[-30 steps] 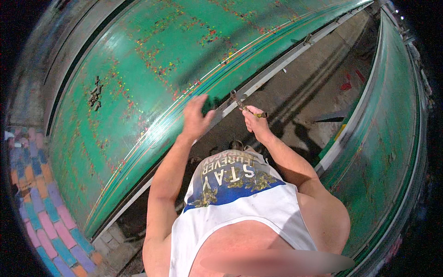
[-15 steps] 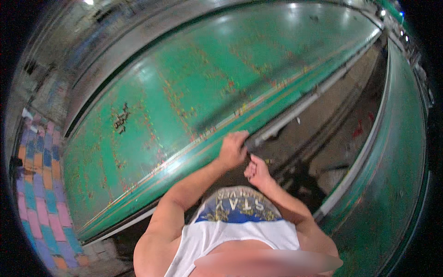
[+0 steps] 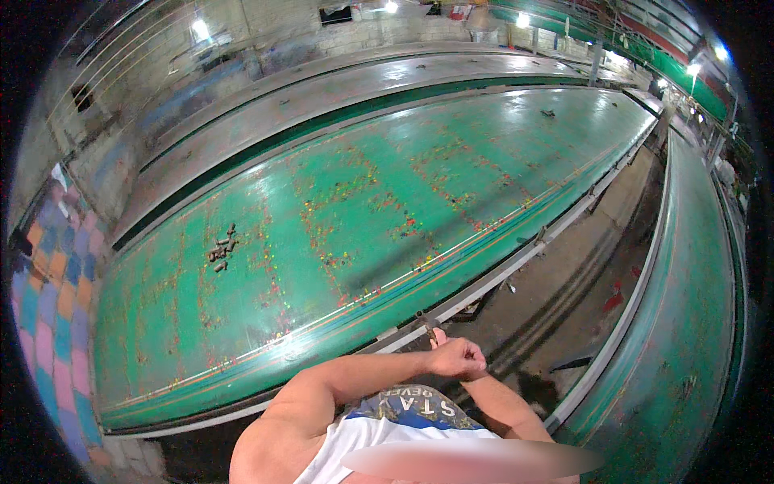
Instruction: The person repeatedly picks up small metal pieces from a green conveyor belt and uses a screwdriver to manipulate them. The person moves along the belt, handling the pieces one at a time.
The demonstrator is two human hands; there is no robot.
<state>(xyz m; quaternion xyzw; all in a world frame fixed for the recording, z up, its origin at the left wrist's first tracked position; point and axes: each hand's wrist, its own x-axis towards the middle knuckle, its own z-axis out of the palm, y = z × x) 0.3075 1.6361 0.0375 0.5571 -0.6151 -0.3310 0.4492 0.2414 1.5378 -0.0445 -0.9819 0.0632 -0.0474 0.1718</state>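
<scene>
item, slim dark tool (image 3: 428, 324): its upper end is sitting at the near edge of the long green table (image 3: 201, 339), beside the pale metal rail (image 3: 479, 299); whether it is touching the rail, the view is not showing.

item, right hand (image 3: 438, 337): mostly hiding behind the left; its fingers are seemingly closing round the tool.

item, left hand (image 3: 455, 357): lying across the right, fingers curling; whether it is grasping anything, one cannot tell.

item, dark metal pieces (image 3: 218, 253): lying in a loose cluster on the tabletop, well apart from both hands.

item, coloured flecks (image 3: 409, 223): spreading in rows over the green surface.

item, second green table (image 3: 695, 266): standing to the right, beyond a dark floor strip (image 3: 564, 282).

stage: handling at this spot is apparently being under way, not finished; the clustered pieces are lying untouched; how much is remaining along the rail is not showing.
</scene>
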